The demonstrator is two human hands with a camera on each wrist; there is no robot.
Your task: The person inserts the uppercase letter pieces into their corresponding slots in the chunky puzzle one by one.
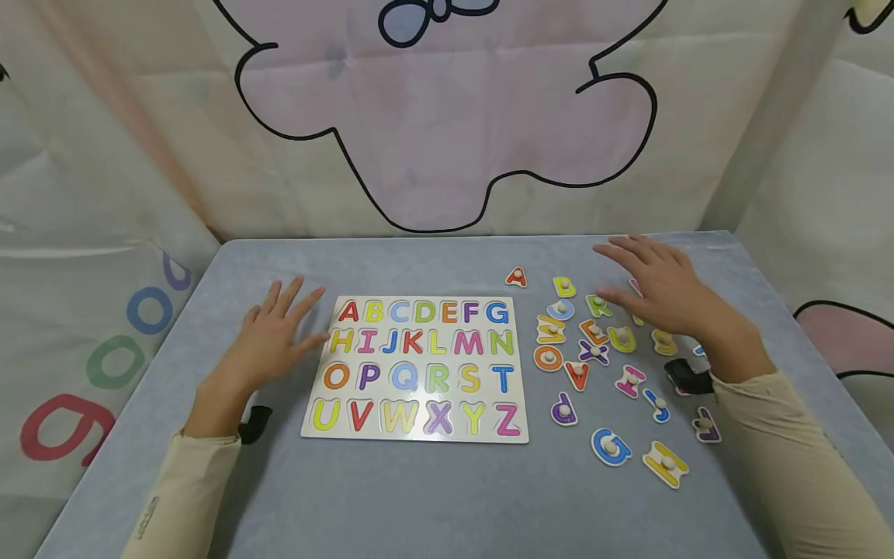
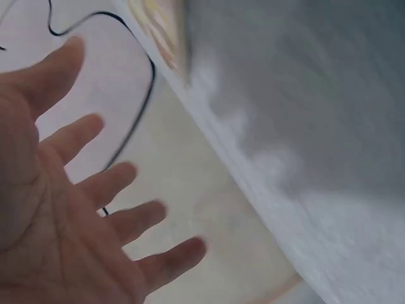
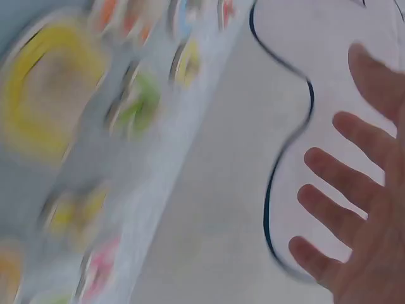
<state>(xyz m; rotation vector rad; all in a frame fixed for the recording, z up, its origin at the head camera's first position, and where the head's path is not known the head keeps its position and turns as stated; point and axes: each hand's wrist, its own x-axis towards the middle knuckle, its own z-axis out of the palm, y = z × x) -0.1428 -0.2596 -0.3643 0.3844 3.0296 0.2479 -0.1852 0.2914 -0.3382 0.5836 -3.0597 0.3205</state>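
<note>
A white alphabet puzzle board (image 1: 417,369) lies on the table, its printed letters running A to Z. Over its left edge hovers my left hand (image 1: 274,341), fingers spread, holding nothing; the left wrist view shows the same hand (image 2: 69,190) with its palm bare. To the right of the board lie several loose letter pieces with round knobs, among them a red A (image 1: 516,277), an orange O (image 1: 548,358), a blue G (image 1: 611,447) and a purple L-shaped piece (image 1: 564,410). Above the far right pieces hangs my right hand (image 1: 660,287), fingers extended; its palm (image 3: 373,221) is bare too.
A grey-blue cloth covers the table (image 1: 405,505). Behind it hangs a pale curtain (image 1: 447,155) with a black-outlined pink figure, and another printed curtain (image 1: 91,326) is at the left. A black strap (image 1: 687,377) sits at the right wrist.
</note>
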